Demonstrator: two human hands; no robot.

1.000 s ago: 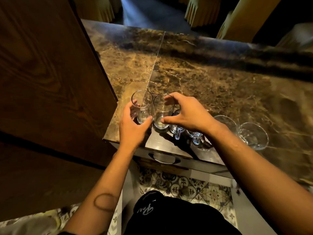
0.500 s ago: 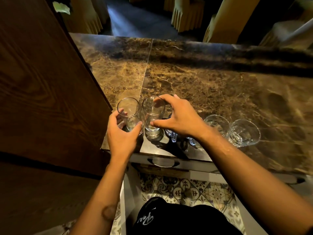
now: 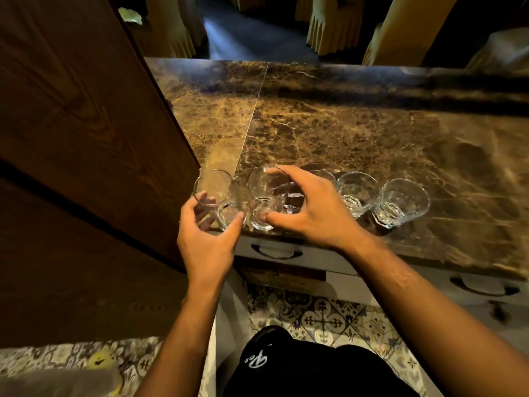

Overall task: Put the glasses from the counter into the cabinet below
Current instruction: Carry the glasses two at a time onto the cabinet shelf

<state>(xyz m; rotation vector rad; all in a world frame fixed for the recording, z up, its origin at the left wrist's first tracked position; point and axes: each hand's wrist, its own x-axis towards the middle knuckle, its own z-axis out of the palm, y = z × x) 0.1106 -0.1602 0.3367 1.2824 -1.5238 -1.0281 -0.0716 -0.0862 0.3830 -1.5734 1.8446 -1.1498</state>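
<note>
Several clear glasses stand in a row along the front edge of the brown marble counter (image 3: 329, 121). My left hand (image 3: 209, 242) is wrapped around the leftmost glass (image 3: 214, 190), which tilts at the counter's corner. My right hand (image 3: 309, 210) grips the second glass (image 3: 264, 196) between thumb and fingers. A third glass (image 3: 320, 174) is mostly hidden behind my right hand. Two more glasses (image 3: 356, 193) (image 3: 400, 202) stand free to the right. The cabinet below is hidden, apart from a pale front with a drawer handle (image 3: 276, 250).
A tall dark wooden panel (image 3: 80, 133) rises close on the left, touching the counter's corner. A second handle (image 3: 483, 286) shows at the lower right. Patterned floor tiles (image 3: 323, 319) and my dark-clothed knee (image 3: 300, 365) lie below. Draped chairs (image 3: 335, 27) stand beyond the counter.
Both hands keep their hold on the two left glasses. The leftmost glass has tipped and shifted toward the counter's corner, and the view has lowered and pulled back.
</note>
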